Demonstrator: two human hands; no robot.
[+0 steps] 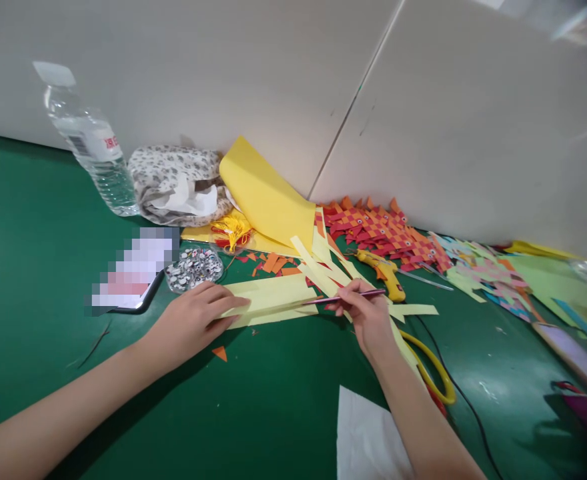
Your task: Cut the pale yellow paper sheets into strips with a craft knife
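Observation:
A pale yellow sheet of paper (273, 293) lies on the green table, with a lengthwise line between its two long halves. Across its left end rest the fingers of my left hand (206, 317), the thumb close to them, holding it. My right hand (366, 317) is closed around a slim pink pen-shaped craft knife (343, 297). Its thin tip points left and meets the paper's right part. Behind and beneath my right hand lie several loose pale yellow paper strips (318, 267). Part of the sheet's left end is hidden under my left hand.
Close by are a phone (138, 273), a pack of googly eyes (194, 269), a yellow glue gun (381, 272) and yellow-handled scissors (441, 373). A water bottle (93, 147), a cloth tissue pouch (173, 180) and woven red-orange paper fish (373, 223) line the grey partition (253, 73).

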